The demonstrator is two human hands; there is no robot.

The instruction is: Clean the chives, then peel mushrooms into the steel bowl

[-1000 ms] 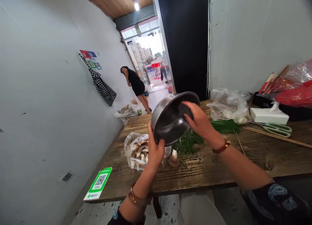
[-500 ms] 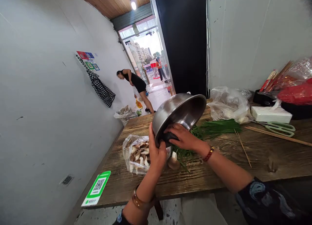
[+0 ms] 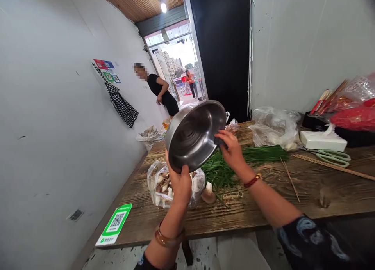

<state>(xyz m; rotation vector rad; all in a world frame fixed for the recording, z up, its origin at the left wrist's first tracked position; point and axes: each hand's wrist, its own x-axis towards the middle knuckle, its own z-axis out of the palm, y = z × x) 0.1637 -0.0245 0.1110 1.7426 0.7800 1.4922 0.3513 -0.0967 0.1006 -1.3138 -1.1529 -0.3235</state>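
A steel bowl (image 3: 191,131) is held up tilted above the table, its inside facing me. My left hand (image 3: 181,184) is closed on the bowl's lower left rim, thumb on the inner side. My right hand (image 3: 232,148) is closed around a dark cloth (image 3: 220,141) at the right rim. Beneath the bowl is an open plastic bag of king oyster mushrooms (image 3: 159,189), partly hidden. One loose mushroom (image 3: 208,196) lies beside the bag. Long green chives (image 3: 218,172) spread over the wood behind it and to the right.
On the wooden table (image 3: 249,211) are thin sticks (image 3: 290,178), green-handled scissors (image 3: 334,157), a tissue pack (image 3: 322,140) and a clear plastic bag (image 3: 274,125). A QR code card (image 3: 115,225) lies at the left corner. Another person (image 3: 164,92) stands beyond the table.
The bowl has moved left and turned so its inside shows more. My right hand with the cloth has gone from the lower left rim to the right rim. The person behind has straightened up.
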